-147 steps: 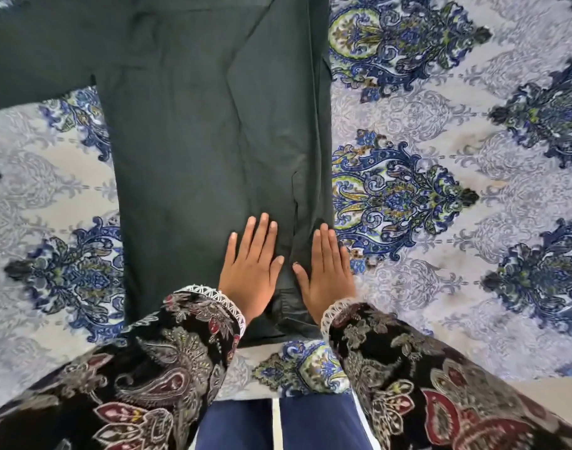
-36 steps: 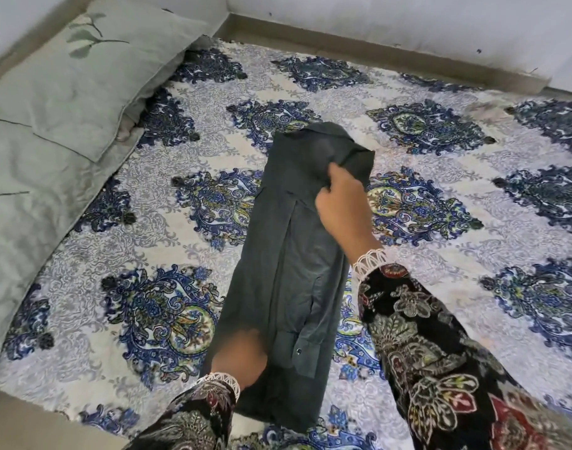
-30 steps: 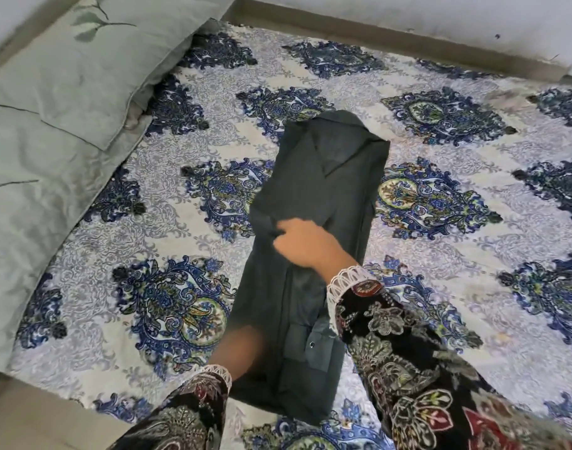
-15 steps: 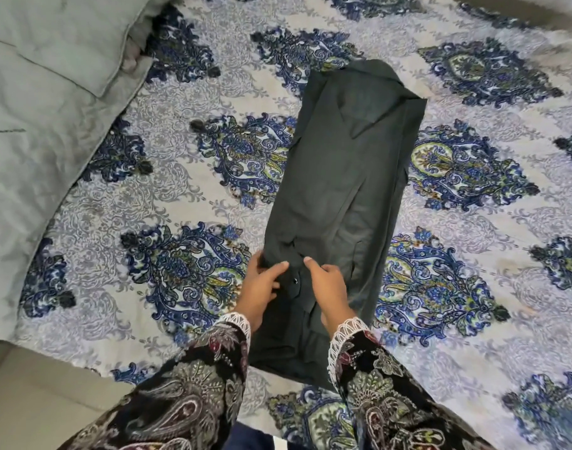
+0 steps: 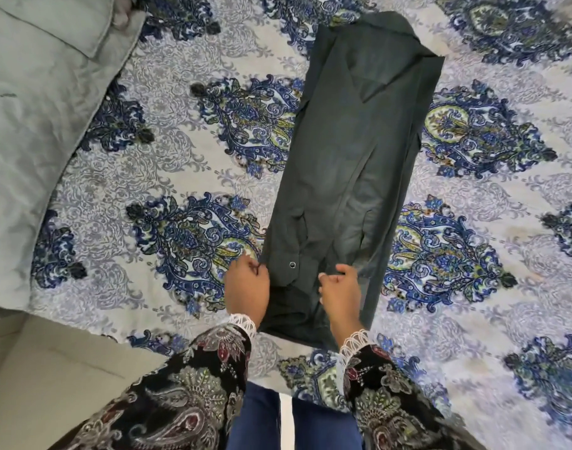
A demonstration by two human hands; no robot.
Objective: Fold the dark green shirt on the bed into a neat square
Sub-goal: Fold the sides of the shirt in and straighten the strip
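The dark green shirt (image 5: 349, 151) lies on the patterned bedsheet (image 5: 187, 177) as a long narrow strip, collar at the far end, sleeves folded in. Its near end is turned up a little, with a snap button showing. My left hand (image 5: 247, 289) pinches the left edge of that near part. My right hand (image 5: 340, 292) grips the cloth near the right edge. Both hands are closed on the fabric, and the hem below them is bunched.
A pale green pillow and quilt (image 5: 34, 102) lie along the left side of the bed. The bed's near edge and a beige floor (image 5: 51, 378) show at bottom left. My blue trousers (image 5: 262, 420) stand against the bed edge.
Both hands have moved apart from the middle of the near end to its left and right edges and taken hold. The view has tilted further down.
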